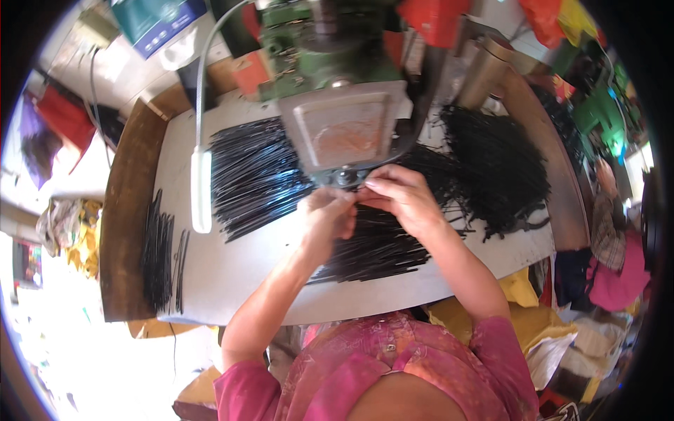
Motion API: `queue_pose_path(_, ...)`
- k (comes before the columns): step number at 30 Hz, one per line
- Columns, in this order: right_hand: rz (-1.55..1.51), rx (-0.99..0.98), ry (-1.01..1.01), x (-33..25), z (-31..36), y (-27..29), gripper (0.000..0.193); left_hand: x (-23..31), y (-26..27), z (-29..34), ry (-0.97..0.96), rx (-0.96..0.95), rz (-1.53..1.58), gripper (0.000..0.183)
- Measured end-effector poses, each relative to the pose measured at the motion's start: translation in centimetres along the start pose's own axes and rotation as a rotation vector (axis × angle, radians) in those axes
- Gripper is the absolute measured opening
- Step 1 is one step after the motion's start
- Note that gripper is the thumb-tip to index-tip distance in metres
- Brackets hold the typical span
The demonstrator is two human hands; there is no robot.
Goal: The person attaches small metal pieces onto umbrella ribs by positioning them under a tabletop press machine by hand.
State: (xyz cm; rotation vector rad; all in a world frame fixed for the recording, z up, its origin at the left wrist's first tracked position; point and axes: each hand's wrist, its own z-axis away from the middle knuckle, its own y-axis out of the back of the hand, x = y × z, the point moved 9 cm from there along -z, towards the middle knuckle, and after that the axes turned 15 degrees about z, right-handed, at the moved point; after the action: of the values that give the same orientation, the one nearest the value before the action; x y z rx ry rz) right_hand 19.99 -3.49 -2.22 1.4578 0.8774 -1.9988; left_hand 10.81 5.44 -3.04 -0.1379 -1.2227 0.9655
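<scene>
My left hand [326, 212] and my right hand [406, 197] meet at the lower front of a green machine [330, 59], just under its grey metal plate [342, 133]. The fingers of both are pinched together, thumbs and fingertips almost touching; the left is slightly blurred. Whatever sits between the fingertips is too small and covered to name. A dark round fitting [346, 177] of the machine is right above them. Thin black strips [375, 249] lie in a heap beneath and behind my right hand. Another, neatly aligned pile of black strips [253, 179] is left of the machine.
A tangled black heap [495, 168] fills the table's right side. A small black bundle [159, 256] lies by the wooden left edge board [130, 210]. A white tube lamp [201, 191] hangs left of the machine. The pale tabletop [281, 305] ends close to my body.
</scene>
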Motion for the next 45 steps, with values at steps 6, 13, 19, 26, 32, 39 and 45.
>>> queue_pose_path(6,0.126,0.154,0.022,-1.2,2.0,2.4,0.01,-1.9,-1.4,1.2,0.038,-0.066,0.343,0.006)
queue_pose_path(13,0.047,0.047,-0.022,0.9,3.4,-0.8,0.013,-1.2,-2.1,2.9,-0.071,-0.197,-0.249,0.012)
queue_pose_path(19,0.19,0.026,-0.045,1.4,2.4,0.4,0.015,6.0,4.7,2.9,-0.869,0.225,-1.646,0.011)
queue_pose_path(26,0.245,-0.04,-0.126,2.5,1.4,-0.5,0.024,6.4,4.3,2.8,-0.922,0.116,-1.608,0.014)
queue_pose_path(32,0.224,-0.046,-0.164,2.3,0.9,-1.1,0.024,5.8,4.4,2.4,-0.876,0.069,-1.639,0.016)
queue_pose_path(39,0.225,-0.061,-0.147,1.8,-0.2,-1.2,0.025,7.6,0.9,3.6,-0.969,0.019,-1.469,0.012)
queue_pose_path(45,0.16,-0.119,-0.145,1.7,-1.1,-2.0,0.024,6.6,-1.0,2.5,-0.897,-0.025,-1.297,0.022)
